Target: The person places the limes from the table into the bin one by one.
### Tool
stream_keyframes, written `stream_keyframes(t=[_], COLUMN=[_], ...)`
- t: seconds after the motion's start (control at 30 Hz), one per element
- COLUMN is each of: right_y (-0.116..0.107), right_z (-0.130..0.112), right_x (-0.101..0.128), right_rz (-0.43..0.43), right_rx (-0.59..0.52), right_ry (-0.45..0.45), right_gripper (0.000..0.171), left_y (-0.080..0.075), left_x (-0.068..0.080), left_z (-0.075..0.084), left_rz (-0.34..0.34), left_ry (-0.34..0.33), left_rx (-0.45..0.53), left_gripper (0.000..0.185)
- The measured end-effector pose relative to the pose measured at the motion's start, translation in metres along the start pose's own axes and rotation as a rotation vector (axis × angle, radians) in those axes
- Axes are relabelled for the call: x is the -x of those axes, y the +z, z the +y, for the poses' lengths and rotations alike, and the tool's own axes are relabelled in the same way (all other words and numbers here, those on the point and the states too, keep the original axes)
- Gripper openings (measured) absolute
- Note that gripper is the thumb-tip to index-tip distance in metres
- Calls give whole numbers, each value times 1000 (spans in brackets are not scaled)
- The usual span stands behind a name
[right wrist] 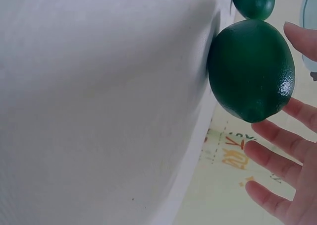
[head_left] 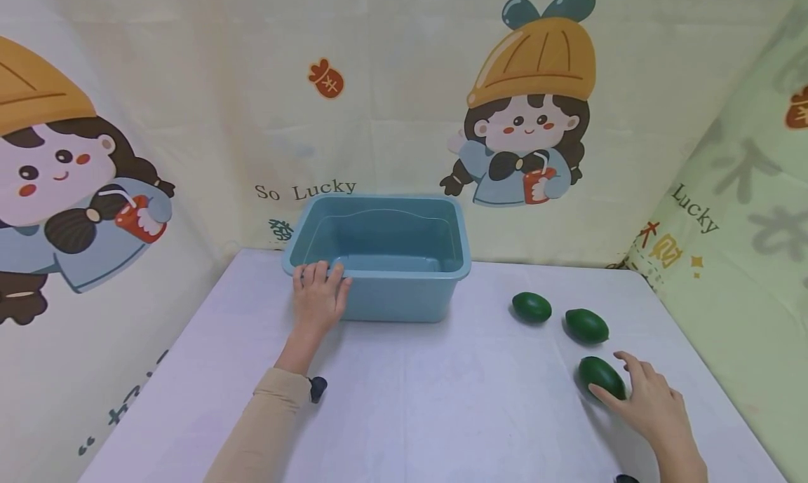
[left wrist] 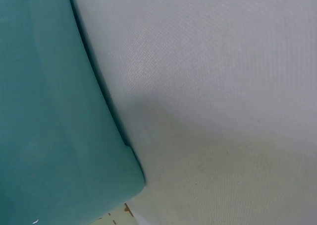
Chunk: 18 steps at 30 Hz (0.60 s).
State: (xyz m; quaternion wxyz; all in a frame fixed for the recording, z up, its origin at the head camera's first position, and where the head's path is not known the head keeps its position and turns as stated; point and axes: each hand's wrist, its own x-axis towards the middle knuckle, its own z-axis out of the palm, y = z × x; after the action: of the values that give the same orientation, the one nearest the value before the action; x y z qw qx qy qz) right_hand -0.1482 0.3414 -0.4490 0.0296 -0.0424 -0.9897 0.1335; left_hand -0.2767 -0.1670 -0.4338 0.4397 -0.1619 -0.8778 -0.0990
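Observation:
A blue plastic basin (head_left: 398, 297) stands upright at the back of the table. My left hand (head_left: 315, 297) holds its near rim at the left corner, fingers over the edge and thumb on the outer side. The left wrist view shows only the basin's wall (left wrist: 59, 111). Towards the front right lies a dark green lime (head_left: 601, 376). My right hand (head_left: 653, 402) is around it, thumb and fingers spread apart. In the right wrist view, a gap shows between the thumb and this lime (right wrist: 251, 71).
Two more green limes lie behind the nearest one: one lime (head_left: 586, 327) just beyond it, another lime (head_left: 532, 308) farther left. A white cloth covers the table (head_left: 442, 392). Printed cloth walls (head_left: 391, 118) stand at the back and both sides.

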Motion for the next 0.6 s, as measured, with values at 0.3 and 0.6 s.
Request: stream_keyframes(t=[0.3,0.6], right_y=[-1,-2], right_z=[4,5], right_x=[-1,-3], right_rz=[-64,-98], right_rx=[17,20], right_ry=[17,31], right_gripper=[84,87], left_y=[-1,0], left_x=[-1,-1], left_z=[0,-1], left_rz=[-23,-6], left_ry=[-5,-1], left_rx=[-4,-4], left_gripper=[47,46])
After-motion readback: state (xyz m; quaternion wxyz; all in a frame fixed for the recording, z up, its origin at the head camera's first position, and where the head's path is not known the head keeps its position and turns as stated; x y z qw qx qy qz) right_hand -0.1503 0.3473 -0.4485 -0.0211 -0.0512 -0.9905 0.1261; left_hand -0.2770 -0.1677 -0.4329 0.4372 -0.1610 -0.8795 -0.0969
